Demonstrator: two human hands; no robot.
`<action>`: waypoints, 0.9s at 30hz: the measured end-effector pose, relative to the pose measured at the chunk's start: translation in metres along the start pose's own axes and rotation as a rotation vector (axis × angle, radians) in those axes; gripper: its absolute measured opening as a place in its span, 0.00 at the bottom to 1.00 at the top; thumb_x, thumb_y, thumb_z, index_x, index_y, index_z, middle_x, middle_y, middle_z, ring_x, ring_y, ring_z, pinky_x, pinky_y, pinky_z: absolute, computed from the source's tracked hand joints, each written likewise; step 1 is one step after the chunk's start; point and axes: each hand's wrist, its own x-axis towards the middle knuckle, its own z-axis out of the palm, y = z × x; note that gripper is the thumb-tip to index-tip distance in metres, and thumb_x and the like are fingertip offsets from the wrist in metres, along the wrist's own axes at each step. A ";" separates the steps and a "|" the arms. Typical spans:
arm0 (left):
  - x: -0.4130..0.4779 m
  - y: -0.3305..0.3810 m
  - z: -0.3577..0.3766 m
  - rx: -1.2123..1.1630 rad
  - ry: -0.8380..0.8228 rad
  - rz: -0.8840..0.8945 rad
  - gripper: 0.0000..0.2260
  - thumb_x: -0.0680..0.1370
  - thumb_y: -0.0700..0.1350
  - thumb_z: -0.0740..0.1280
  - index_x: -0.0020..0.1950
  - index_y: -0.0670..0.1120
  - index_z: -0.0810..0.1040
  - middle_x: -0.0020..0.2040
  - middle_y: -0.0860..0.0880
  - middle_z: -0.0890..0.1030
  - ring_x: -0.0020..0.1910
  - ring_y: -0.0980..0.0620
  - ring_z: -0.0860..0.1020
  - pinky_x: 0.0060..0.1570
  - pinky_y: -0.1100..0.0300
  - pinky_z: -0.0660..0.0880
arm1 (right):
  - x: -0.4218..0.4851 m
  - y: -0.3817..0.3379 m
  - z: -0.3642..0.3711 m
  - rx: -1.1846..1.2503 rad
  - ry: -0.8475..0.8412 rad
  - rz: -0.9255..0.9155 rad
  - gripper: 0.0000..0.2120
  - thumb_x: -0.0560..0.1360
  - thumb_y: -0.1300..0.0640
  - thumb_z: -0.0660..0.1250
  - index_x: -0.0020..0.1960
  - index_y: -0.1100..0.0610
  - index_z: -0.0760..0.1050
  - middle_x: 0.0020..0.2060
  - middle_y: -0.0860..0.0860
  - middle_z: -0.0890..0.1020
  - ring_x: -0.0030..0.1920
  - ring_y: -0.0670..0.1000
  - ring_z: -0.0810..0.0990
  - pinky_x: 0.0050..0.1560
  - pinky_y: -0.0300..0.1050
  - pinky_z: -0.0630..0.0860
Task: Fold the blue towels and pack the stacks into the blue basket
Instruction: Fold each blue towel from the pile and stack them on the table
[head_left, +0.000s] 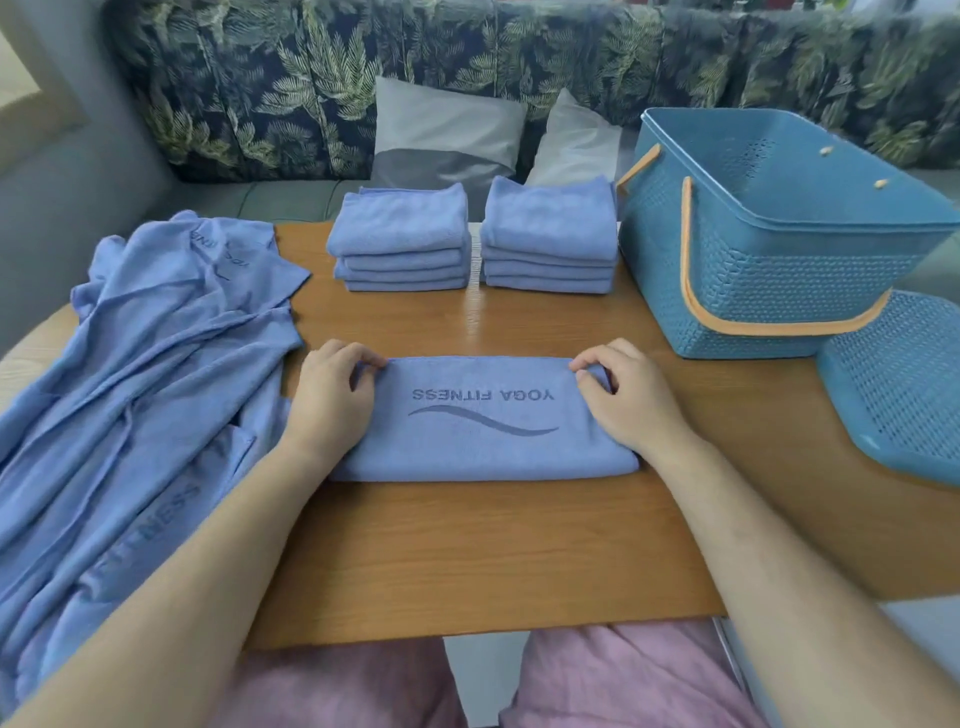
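Fingers (592, 370) on far corners of towel (483, 449)

Matt cloth towels (483, 415) – glossy wood table (467, 545) – perforated plastic basket (769, 270)

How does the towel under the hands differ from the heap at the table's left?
The towel under the hands is one piece folded into a flat strip; the heap is loose and crumpled. The left hand and right hand pinch the towel's far corners; neither grips the heap. Both are blue with FITNESS lettering.
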 end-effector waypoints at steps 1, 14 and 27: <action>-0.001 -0.004 0.002 0.007 0.028 0.018 0.08 0.78 0.34 0.66 0.51 0.41 0.85 0.46 0.45 0.78 0.50 0.43 0.76 0.56 0.49 0.72 | -0.001 0.003 0.001 -0.015 0.008 -0.008 0.05 0.76 0.54 0.69 0.49 0.46 0.81 0.46 0.41 0.75 0.45 0.43 0.77 0.49 0.45 0.74; -0.003 -0.004 0.005 0.080 0.138 -0.038 0.09 0.79 0.41 0.67 0.54 0.47 0.86 0.54 0.50 0.85 0.57 0.46 0.79 0.59 0.49 0.74 | -0.001 0.000 0.002 -0.178 0.081 -0.025 0.08 0.77 0.45 0.68 0.54 0.41 0.82 0.52 0.39 0.77 0.56 0.49 0.73 0.64 0.55 0.71; -0.003 0.001 0.010 0.302 -0.004 -0.011 0.17 0.83 0.50 0.61 0.71 0.51 0.76 0.77 0.53 0.68 0.81 0.51 0.55 0.78 0.50 0.50 | -0.009 -0.010 -0.010 -0.414 -0.206 0.168 0.32 0.79 0.32 0.51 0.80 0.42 0.60 0.81 0.39 0.56 0.80 0.45 0.49 0.77 0.52 0.45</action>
